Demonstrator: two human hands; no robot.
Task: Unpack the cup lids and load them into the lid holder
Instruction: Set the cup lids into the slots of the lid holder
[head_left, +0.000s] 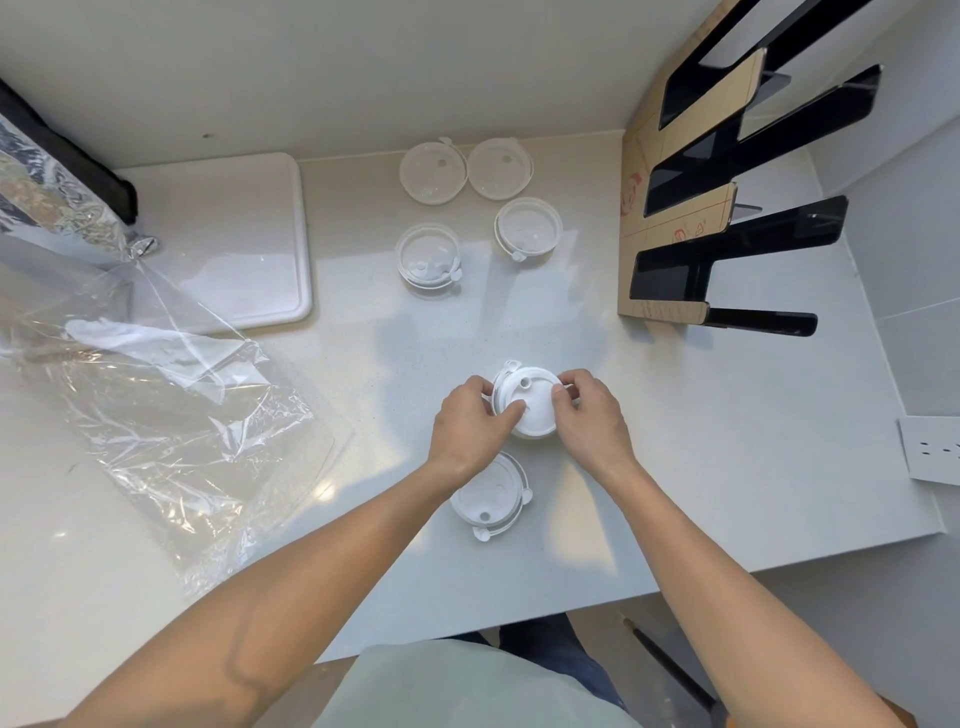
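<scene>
Nearest, a white lid stack lay on the worktop. Just beyond, the left hand and right hand had their fingers closed around another stack of lids. Farther off sat four clear lid stacks, with the black lid holder at far right.

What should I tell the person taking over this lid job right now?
Left hand and right hand: both grip one stack of white cup lids just above the counter.
A second white stack lies on the counter under the left wrist.
Four clear lid stacks sit farther back.
The plastic bag lies opened at left, so unpacking looks done.
The black lid holder stands at right; I see no lids in its slots.
Left to do: load every stack into the holder.
</scene>
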